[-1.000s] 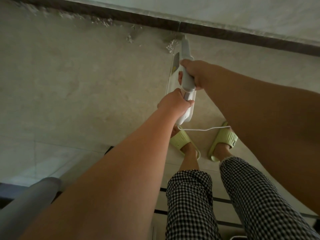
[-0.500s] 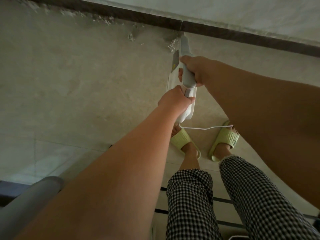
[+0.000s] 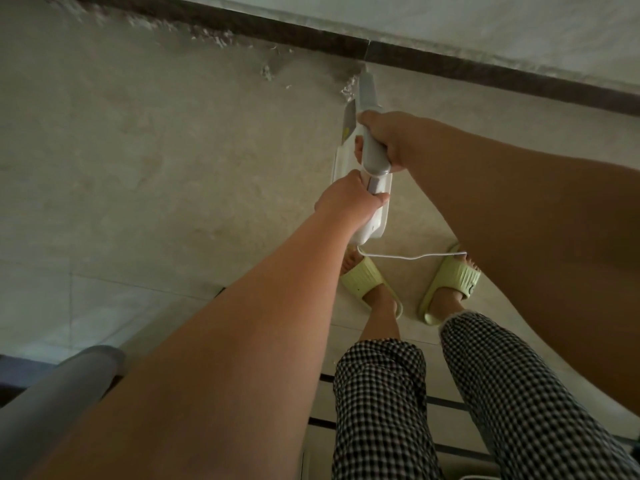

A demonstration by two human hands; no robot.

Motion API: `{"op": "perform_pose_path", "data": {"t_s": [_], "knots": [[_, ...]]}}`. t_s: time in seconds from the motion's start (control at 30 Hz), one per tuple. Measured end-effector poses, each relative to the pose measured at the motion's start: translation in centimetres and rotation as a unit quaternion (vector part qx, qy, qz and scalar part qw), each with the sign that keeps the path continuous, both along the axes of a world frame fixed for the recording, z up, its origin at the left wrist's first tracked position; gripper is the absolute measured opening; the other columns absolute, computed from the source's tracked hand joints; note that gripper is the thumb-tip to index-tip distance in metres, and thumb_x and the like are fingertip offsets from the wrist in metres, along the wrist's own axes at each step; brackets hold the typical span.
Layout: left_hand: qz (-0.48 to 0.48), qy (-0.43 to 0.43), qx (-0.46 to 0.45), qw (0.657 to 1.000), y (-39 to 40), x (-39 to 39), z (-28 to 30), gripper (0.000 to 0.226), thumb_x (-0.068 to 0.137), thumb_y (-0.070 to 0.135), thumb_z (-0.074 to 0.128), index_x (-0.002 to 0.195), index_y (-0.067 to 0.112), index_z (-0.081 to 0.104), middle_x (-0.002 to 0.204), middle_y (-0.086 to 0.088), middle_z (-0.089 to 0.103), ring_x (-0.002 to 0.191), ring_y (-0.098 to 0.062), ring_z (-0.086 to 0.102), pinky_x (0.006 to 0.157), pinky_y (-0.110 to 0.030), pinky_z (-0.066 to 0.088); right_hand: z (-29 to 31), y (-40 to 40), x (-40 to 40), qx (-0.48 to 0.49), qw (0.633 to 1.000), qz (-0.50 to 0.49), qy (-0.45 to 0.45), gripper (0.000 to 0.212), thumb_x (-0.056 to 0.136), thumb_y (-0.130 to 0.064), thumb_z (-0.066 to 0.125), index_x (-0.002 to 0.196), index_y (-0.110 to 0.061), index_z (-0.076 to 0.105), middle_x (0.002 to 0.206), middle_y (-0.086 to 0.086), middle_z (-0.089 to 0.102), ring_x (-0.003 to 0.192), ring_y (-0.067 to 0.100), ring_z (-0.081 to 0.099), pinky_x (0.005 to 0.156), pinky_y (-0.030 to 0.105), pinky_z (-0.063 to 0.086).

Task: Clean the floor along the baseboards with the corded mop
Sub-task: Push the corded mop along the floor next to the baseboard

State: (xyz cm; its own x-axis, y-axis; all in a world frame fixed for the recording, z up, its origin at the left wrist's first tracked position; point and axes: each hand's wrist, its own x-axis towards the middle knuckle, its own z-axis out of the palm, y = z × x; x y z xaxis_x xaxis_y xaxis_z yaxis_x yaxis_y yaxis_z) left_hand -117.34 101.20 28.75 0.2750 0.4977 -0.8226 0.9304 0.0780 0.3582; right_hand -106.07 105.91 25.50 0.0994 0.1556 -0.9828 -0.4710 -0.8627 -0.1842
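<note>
A pale, mottled stone-look floor (image 3: pixel 145 161) fills most of the view, with faint tile joints at lower left, and meets a light wall along a dark brown baseboard (image 3: pixel 450 69) that runs from upper left down to the right edge. Whitish crumbs and dust (image 3: pixel 207 36) lie in a ragged line at the foot of the baseboard, with a small clump just beside the tip of the mop.

Both bare forearms reach forward and down from the bottom of the frame, nearly straight, converging on the corded mop (image 3: pixel 372 157). It is a white and grey plastic tool, smooth and rounded, seen almost end-on, its far tip near the baseboard seam. The right hand (image 3: pixel 391 140) is the farther one, knuckles up, fingers curled round the grey handle section. The left hand (image 3: pixel 349 199) sits just behind it, closed in a fist round the lower part of the handle, thumb wrapped across.

A thin white cord (image 3: pixel 412 256) leaves the near end of the mop and trails right, over the floor in front of the feet. The person stands in ribbed, pale green slide sandals (image 3: pixel 450 282) and black-and-white checked trousers (image 3: pixel 381 410). A rounded grey shape (image 3: pixel 59 393), blurred, sits at lower left.
</note>
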Motion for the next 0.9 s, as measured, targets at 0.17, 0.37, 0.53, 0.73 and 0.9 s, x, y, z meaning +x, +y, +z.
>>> {"op": "perform_pose_path", "data": {"t_s": [0.17,0.37,0.53,0.73,0.9], "knots": [[-0.009,0.005,-0.004,1.0,-0.1,0.3,0.0,0.048,0.092,0.049,0.056,0.126,0.015,0.052,0.114,-0.002,0.063,0.103,-0.024,0.061,0.092,-0.042,0.049,-0.3,-0.5,0.3,-0.002,1.0,-0.011,-0.01,0.025,0.095,-0.034,0.058,0.091,-0.01,0.049,0.06,0.001,0.052,0.047,0.009,0.049,0.046,0.02,0.049],[-0.049,0.006,-0.012,0.999,-1.5,1.0,0.3,0.046,0.091,0.05,0.057,0.124,0.018,0.052,0.11,-0.001,0.065,0.099,-0.024,0.062,0.091,-0.044,0.05,-0.2,-2.5,1.5,-0.013,0.999,-0.038,-0.009,0.019,0.095,-0.029,0.056,0.089,-0.011,0.05,0.063,0.001,0.051,0.05,0.01,0.049,0.05,0.023,0.05],[-0.044,0.004,-0.023,0.999,-3.3,2.5,0.5,0.046,0.091,0.049,0.057,0.123,0.016,0.052,0.111,-0.003,0.064,0.101,-0.025,0.062,0.091,-0.042,0.05,-0.2,-4.3,3.1,-0.021,0.999,-0.041,0.0,0.022,0.095,-0.027,0.057,0.086,-0.008,0.049,0.062,0.002,0.051,0.05,0.01,0.049,0.047,0.023,0.048],[-0.017,0.02,-0.026,0.999,-5.3,3.7,1.1,0.047,0.092,0.049,0.057,0.123,0.015,0.051,0.113,-0.003,0.064,0.103,-0.024,0.061,0.091,-0.04,0.049,0.2,-5.7,3.8,-0.018,0.999,-0.011,0.038,0.026,0.095,-0.029,0.056,0.083,-0.008,0.049,0.062,0.001,0.051,0.052,0.011,0.048,0.053,0.023,0.047],[-0.012,0.04,-0.025,0.999,-6.1,4.6,2.2,0.049,0.091,0.048,0.058,0.125,0.014,0.051,0.115,-0.004,0.064,0.104,-0.025,0.061,0.089,-0.039,0.049,1.0,-6.6,4.3,-0.002,0.998,-0.001,0.061,0.025,0.094,-0.029,0.059,0.085,-0.008,0.05,0.063,0.002,0.053,0.052,0.011,0.05,0.053,0.024,0.049]]}}
